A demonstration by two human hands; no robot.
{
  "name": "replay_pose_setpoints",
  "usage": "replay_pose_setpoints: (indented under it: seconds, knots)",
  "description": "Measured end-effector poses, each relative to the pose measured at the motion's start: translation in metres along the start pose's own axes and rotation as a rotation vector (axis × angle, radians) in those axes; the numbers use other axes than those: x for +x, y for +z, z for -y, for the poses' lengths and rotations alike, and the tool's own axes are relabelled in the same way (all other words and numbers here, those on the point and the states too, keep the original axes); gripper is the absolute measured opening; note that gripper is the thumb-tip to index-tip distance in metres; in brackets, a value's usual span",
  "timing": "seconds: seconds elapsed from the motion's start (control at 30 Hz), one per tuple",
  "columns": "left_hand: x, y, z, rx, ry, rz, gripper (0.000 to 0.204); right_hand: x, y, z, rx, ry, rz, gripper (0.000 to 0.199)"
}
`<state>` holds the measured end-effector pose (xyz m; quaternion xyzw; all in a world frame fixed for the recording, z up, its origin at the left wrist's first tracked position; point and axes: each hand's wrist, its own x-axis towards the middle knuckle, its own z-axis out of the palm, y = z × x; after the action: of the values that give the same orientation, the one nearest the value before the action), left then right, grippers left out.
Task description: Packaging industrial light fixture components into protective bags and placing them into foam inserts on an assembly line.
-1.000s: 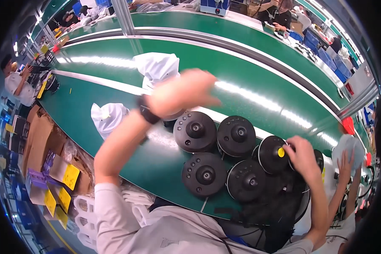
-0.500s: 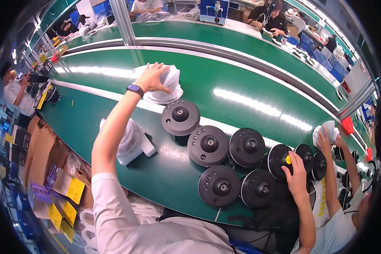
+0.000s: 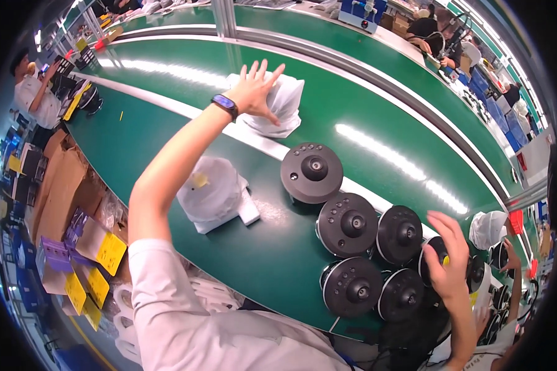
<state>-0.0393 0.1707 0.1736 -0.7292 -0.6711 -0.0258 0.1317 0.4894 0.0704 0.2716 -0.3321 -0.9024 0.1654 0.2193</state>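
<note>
My left hand [image 3: 257, 93] has its fingers spread against a white-wrapped bundle [image 3: 286, 102] on the far green strip, with thumb and palm at its left side; I cannot tell how firmly it touches. My right hand [image 3: 450, 263] is open with thumb and fingers apart, in front of a black round device with a yellow dot [image 3: 437, 252]. Nothing shows between those fingers. Several similar black round devices with a central lens stand left of it, among them one at the far left [image 3: 313, 172] and one in the near row [image 3: 353, 287]. Another white-wrapped device [image 3: 211, 193] rests below my left forearm.
A white rail [image 3: 161, 96] divides the near green table from the far strip. At right, a co-worker's hand [image 3: 512, 256] is near a white-wrapped bundle [image 3: 487, 229]. Cardboard boxes with yellow labels [image 3: 108, 253] stand at lower left. More people work beyond.
The view has shifted, so things sit farther right. My right hand has come off the black device and its fingers have opened. The co-worker's hands have left the white bundle at right.
</note>
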Motion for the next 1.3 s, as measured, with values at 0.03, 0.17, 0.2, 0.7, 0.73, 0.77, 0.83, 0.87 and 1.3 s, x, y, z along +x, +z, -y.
replay_pose_setpoints:
  seconds: [0.03,0.17,0.2,0.7,0.73,0.77,0.83,0.87,1.3]
  knots:
    - [-0.013,-0.01,0.002,-0.033,-0.001,-0.128,0.136,0.029,0.011,0.018,0.045,-0.12,0.044,0.048]
    - [-0.101,-0.089,0.008,-0.522,-0.139,0.055,0.102,0.108,0.078,0.077,0.141,-0.505,0.193,0.054]
    - [-0.139,-0.104,0.009,-0.642,-0.254,0.075,0.095,0.13,0.099,0.086,0.106,-0.623,0.13,0.05]
    - [-0.302,0.041,-0.08,-1.114,-0.56,-0.29,0.109,0.356,0.255,0.068,0.283,0.316,-0.022,0.117]
    - [-0.287,0.044,-0.081,-1.157,-0.566,-0.332,0.108,0.342,0.244,0.069,0.268,0.333,-0.022,0.117]
    - [-0.271,0.047,-0.079,-1.192,-0.57,-0.38,0.106,0.333,0.234,0.069,0.229,0.251,-0.007,0.112]
    - [-0.249,0.048,-0.077,-1.086,-0.616,-0.378,0.104,0.313,0.216,0.069,0.185,0.175,0.009,0.108]
    - [-0.237,0.051,-0.076,-0.975,-0.658,-0.384,0.102,0.304,0.206,0.063,0.169,0.138,0.018,0.104]
    - [-0.152,0.087,-0.09,-0.822,-0.63,-0.445,0.119,0.196,0.078,0.014,0.083,0.129,-0.083,0.081]
